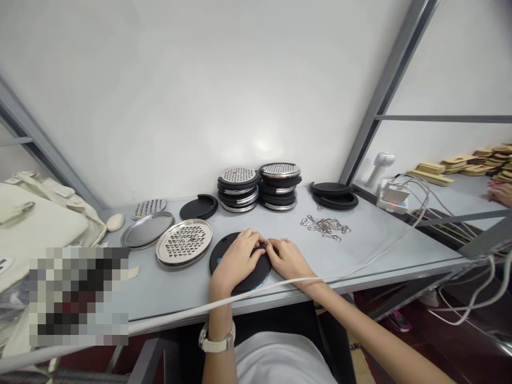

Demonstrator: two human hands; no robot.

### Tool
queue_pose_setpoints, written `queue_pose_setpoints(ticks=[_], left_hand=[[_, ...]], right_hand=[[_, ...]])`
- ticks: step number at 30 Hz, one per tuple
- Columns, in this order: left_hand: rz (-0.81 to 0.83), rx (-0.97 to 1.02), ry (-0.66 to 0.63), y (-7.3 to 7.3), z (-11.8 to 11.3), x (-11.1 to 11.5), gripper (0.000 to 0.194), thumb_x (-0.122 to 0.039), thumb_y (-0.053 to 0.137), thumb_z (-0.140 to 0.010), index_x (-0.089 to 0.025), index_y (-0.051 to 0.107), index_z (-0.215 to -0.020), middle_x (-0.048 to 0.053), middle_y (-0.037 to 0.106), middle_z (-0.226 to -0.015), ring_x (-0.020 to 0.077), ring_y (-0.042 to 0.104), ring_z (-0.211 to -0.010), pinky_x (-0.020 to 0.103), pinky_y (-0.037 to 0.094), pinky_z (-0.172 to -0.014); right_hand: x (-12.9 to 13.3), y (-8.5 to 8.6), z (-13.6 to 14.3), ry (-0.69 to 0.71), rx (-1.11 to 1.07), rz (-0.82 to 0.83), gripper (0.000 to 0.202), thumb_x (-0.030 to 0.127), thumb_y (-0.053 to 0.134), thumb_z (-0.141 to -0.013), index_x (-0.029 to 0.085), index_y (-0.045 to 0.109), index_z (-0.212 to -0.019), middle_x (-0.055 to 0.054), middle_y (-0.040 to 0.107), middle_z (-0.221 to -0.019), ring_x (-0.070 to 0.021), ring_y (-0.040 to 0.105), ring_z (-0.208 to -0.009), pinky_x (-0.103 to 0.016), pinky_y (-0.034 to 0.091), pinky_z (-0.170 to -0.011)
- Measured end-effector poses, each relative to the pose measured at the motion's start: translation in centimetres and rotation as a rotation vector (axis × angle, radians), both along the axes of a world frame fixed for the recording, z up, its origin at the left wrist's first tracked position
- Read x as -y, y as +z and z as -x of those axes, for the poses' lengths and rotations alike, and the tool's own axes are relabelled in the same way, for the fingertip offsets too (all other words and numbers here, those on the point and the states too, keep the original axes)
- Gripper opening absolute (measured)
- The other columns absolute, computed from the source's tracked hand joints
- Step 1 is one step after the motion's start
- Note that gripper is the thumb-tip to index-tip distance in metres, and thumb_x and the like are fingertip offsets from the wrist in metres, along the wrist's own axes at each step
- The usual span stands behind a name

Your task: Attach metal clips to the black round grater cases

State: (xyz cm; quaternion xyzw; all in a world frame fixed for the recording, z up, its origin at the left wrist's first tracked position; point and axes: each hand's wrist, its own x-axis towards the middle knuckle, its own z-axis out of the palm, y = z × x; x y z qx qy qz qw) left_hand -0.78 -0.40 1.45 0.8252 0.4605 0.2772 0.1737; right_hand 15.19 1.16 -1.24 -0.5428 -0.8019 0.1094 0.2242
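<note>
A black round grater holder (250,281) lies flat near the table's front edge, a small blue spot on its left side. My left hand (239,257) rests over it, fingers closed at its far right rim. At that rim, the fingertips of my right hand (288,259) pinch a small metal clip (263,244), mostly hidden by the fingers. A loose pile of wire clips (326,226) lies to the right. Left of my hands sit a round metal grater plate (184,242), a plain metal disc (148,230) and another grater plate (149,208).
Two stacks of graters in black holders, left (239,189) and right (280,186), stand by the wall. More black holders (334,196) lie right. A white cable (344,276) crosses the front edge. A cream bag (52,224) is at left; a person's hand (502,193) shows far right.
</note>
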Motion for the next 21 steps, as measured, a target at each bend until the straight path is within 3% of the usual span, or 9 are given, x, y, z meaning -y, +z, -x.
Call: queue_pose_setpoints(ticks=[9, 21], left_hand=[[-0.005, -0.003, -0.008, -0.1, 0.0, -0.2, 0.012, -0.014, 0.049, -0.09, -0.019, 0.057, -0.097, 0.004, 0.055, -0.094, 0.0197, 0.052, -0.093, 0.034, 0.043, -0.088], [-0.035, -0.032, 0.005, -0.2, 0.0, -0.3, 0.016, -0.016, 0.048, -0.091, -0.021, 0.058, -0.102, 0.004, 0.053, -0.094, 0.0206, 0.052, -0.095, 0.036, 0.044, -0.089]], right_hand=[[0.0, -0.2, 0.1, 0.011, -0.041, -0.003, 0.031, 0.018, 0.039, -0.094, 0.018, 0.063, -0.075, -0.006, 0.071, -0.071, -0.0188, 0.064, -0.068, -0.026, 0.035, -0.067], [-0.7, -1.0, -0.3, -0.005, -0.255, 0.011, 0.029, 0.027, 0.033, -0.097, 0.022, 0.043, -0.07, -0.002, 0.06, -0.063, -0.017, 0.056, -0.058, -0.025, 0.035, -0.057]])
